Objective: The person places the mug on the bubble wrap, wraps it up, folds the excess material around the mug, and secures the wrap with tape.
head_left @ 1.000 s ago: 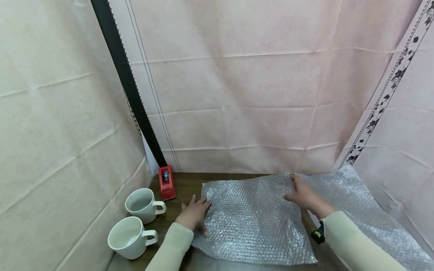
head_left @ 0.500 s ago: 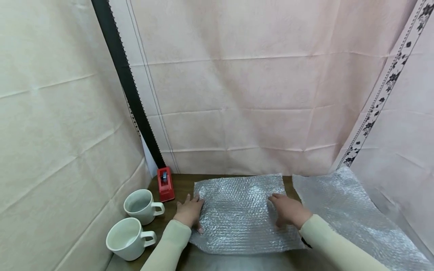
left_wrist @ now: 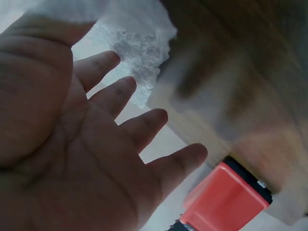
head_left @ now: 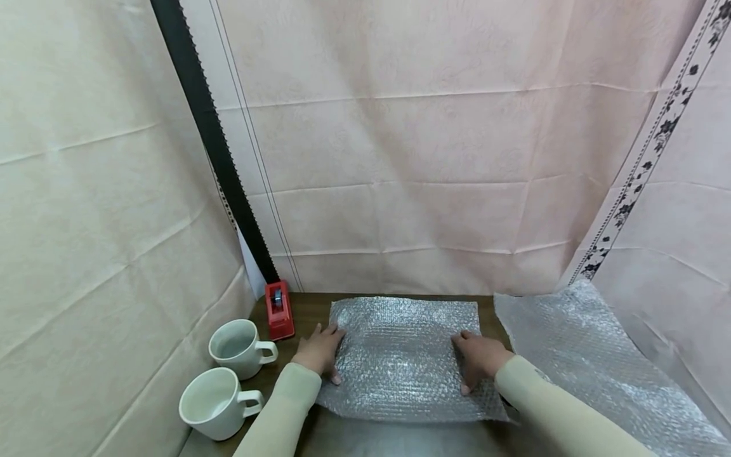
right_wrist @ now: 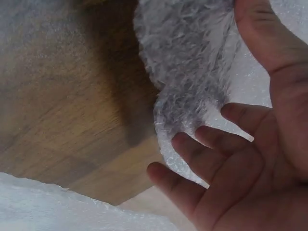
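A sheet of bubble wrap [head_left: 400,362] lies on the wooden table between both hands in the head view. My left hand [head_left: 320,351] rests at its left edge, and the left wrist view shows that hand's fingers [left_wrist: 144,127] spread and fairly straight. Over the sheet's right side lies my right hand [head_left: 478,357], thumb toward the near side. In the right wrist view its fingers [right_wrist: 197,151] are apart and only slightly bent, touching or close to the bubble wrap edge [right_wrist: 180,101]. Neither hand visibly pinches the sheet.
Two white mugs [head_left: 235,348] stand left of the left hand, handles toward the right. Behind them is a red tape dispenser [head_left: 279,311]. Another bubble wrap sheet [head_left: 599,362] covers the table's right side, against the cloth-covered wall [head_left: 674,266].
My right hand has moved left and nearer from the sheet's far right corner. The sheet's right side has shifted left, baring table beside the other sheet. My left hand has barely moved.
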Available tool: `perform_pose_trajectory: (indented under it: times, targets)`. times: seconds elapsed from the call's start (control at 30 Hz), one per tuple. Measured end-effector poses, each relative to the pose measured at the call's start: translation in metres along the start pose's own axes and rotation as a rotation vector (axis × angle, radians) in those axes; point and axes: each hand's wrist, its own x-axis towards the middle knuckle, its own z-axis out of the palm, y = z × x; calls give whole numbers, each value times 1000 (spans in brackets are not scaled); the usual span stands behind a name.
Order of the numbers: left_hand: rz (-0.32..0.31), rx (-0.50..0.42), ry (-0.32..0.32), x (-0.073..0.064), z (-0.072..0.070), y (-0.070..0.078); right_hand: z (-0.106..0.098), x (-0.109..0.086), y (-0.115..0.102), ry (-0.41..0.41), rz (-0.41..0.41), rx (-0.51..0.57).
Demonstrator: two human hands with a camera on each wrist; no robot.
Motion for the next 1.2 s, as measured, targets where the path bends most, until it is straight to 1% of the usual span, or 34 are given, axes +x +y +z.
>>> perform_pose_trajectory:
  times: [0.17, 0.3, 0.43, 0.5, 0.6, 0.67, 0.8, 1.0, 1.1, 1.2]
  targets:
    - [-12, -21, 0, 8, 0, -5, -3, 7, 10, 3, -47, 29]
    - [-19, -30, -5, 15, 4, -9, -3, 11, 19, 20, -88, 38]
    - [-28, -38, -12, 17, 7, -11, 2, 15, 20, 51, -93, -10]
    - [-31, -35, -14, 18, 7, -11, 3, 16, 18, 65, -85, -64]
    - [-28, -32, -11, 18, 8, -10, 2, 18, 14, 76, -82, -126]
    - [-28, -28, -4, 17, 8, -9, 3, 19, 13, 85, -87, -147]
    - [-44, -2, 27, 14, 9, -8, 6, 20, 12, 91, -103, -119]
    - [-63, 85, 61, 9, 15, 2, 7, 16, 12, 53, -103, -59]
    - [-83, 89, 70, 7, 17, 5, 5, 15, 11, 46, -109, -55]
    - [-95, 69, 68, 3, 16, 5, 2, 14, 10, 42, -105, -51]
